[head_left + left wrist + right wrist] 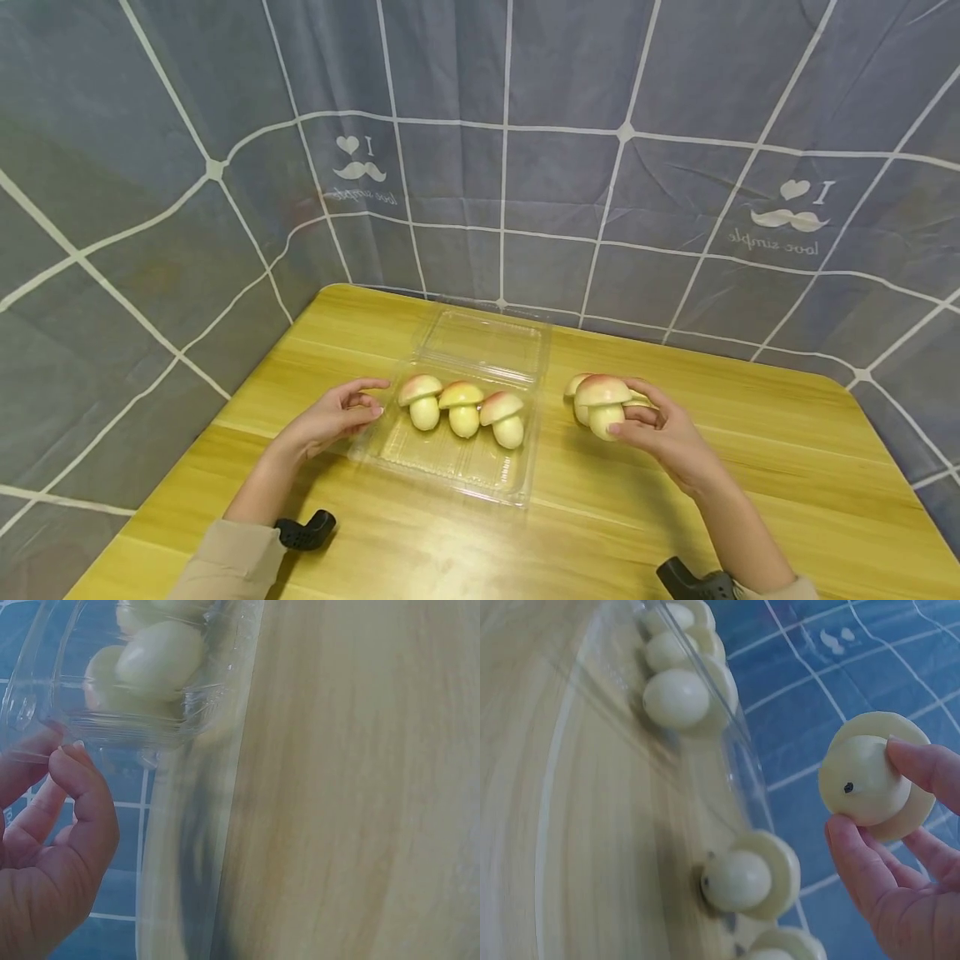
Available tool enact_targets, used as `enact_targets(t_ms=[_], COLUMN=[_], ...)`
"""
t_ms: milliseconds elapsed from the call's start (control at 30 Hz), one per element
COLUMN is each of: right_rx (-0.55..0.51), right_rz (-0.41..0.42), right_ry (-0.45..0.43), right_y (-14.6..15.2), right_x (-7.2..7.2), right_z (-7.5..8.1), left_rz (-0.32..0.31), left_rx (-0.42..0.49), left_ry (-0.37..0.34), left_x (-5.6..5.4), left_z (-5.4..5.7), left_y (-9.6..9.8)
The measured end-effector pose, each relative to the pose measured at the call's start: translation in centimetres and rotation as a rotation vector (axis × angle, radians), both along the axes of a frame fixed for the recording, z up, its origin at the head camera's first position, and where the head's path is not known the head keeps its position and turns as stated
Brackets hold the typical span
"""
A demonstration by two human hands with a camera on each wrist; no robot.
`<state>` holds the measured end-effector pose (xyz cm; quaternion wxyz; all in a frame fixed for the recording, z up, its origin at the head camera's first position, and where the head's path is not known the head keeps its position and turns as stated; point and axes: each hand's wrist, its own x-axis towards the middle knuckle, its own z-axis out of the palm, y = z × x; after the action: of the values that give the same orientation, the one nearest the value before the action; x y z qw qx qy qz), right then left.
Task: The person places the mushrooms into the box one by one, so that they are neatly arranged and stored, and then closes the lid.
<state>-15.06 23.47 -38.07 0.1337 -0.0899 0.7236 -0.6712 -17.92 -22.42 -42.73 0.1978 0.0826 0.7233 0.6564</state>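
Note:
My right hand [660, 429] grips a toy mushroom [866, 780] with a pinkish cap and pale stem, lifted above the table. Its thumb and fingers hold the stem and cap, and a small dark spot shows at the stem's base. Three similar mushrooms [462, 408] lie in a row inside an open clear plastic box [442, 471], caps toward the back. At the box's left edge is my left hand [330, 421]; in the left wrist view its thumb and a finger [79, 776] pinch the clear rim.
Behind the lifted mushroom, more mushrooms [739, 881] stand on the wooden table [600, 533], partly hidden by my right hand. The box's clear lid [483, 342] lies folded back toward the grey gridded curtain [555, 183], which borders the table's back and left sides.

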Motion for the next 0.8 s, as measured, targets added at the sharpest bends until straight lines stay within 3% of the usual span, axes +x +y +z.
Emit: enact_targets(t_ms=[800], right_rx=[-0.027], right_rz=[0.116], right_ry=[0.001], right_y=[-6.3], right_x=[-1.1], right_z=[-0.3], left_rz=[0.003], left_rx=[0.014], left_ry=[-0.008], left_x=[-0.1], left_z=[-0.3], left_y=[-0.1])
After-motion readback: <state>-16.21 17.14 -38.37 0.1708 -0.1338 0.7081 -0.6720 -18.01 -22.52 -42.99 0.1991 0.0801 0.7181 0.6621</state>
